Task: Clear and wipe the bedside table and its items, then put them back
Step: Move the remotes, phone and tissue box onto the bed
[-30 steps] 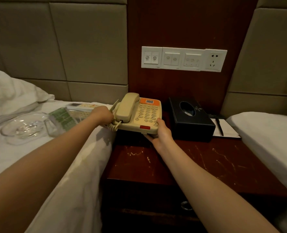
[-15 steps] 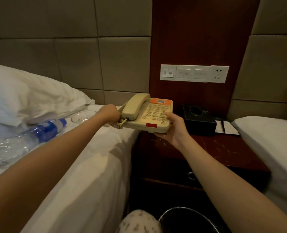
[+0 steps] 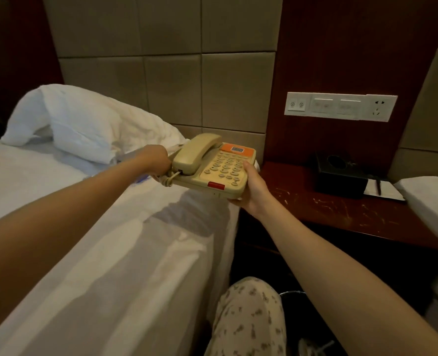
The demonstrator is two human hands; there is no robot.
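- My left hand [image 3: 156, 160] is closed on the left edge of the beige desk telephone [image 3: 212, 167], beside the coiled cord [image 3: 167, 179].
- My right hand [image 3: 251, 188] grips the telephone's right front corner, thumb on top by the keypad, fingers under the base.
- Between both hands the telephone hangs in the air, above the edge of the bed [image 3: 110, 240] on my left, clear of the sheet and casting a shadow on it.
- The handset [image 3: 196, 152] sits in its cradle; an orange panel lies at the top of the face and a red button at the front edge.
- The dark red worktop [image 3: 341, 211] of the bedside table stands to the right of the telephone, its surface scratched.
- At the back of the worktop sits a black tissue box [image 3: 340, 177], with a notepad [image 3: 385, 192] and pen [image 3: 378, 187] just to its right.
- A white pillow [image 3: 84, 127] lies at the head of the bed, behind my left hand.
- A white switch and socket panel [image 3: 340, 106] is on the wooden wall above the worktop.
- My knee, in patterned trousers [image 3: 248, 317], shows at the bottom.
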